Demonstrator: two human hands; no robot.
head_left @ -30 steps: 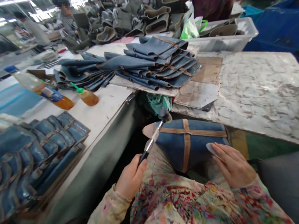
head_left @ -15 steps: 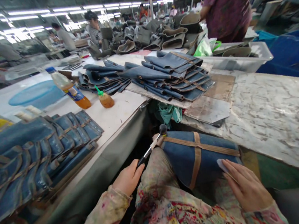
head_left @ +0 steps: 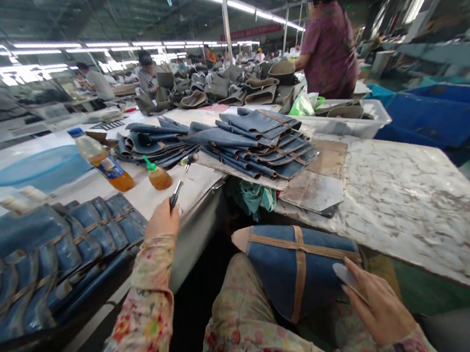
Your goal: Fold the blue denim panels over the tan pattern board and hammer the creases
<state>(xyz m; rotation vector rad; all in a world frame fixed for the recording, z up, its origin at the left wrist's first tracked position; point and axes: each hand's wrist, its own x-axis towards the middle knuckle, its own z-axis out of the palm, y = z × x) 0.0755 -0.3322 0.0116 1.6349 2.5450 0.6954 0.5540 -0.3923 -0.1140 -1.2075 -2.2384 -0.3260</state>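
A blue denim piece (head_left: pixel 300 263) with tan crossed straps lies over my lap, on a form whose pale tip shows at its left end. My right hand (head_left: pixel 378 307) rests on its right end, fingers closed on a small pale flat piece. My left hand (head_left: pixel 162 218) is raised over the white table's edge, closed round the dark handle of a small hammer (head_left: pixel 180 182) whose head points up toward a small amber glue bottle (head_left: pixel 158 176).
Stacks of blue denim pieces lie at centre (head_left: pixel 252 141) and at left (head_left: pixel 48 249). A drink bottle (head_left: pixel 104 162) and a blue basin (head_left: pixel 37 169) stand on the white table. A mottled worktop (head_left: pixel 413 197) is to the right. A person in purple (head_left: pixel 328 49) stands behind a white tray (head_left: pixel 353 118).
My left hand has lifted the hammer off the denim piece's tip and swung it left and up over the white table. My right hand has stayed on the piece. The view has tilted upward.
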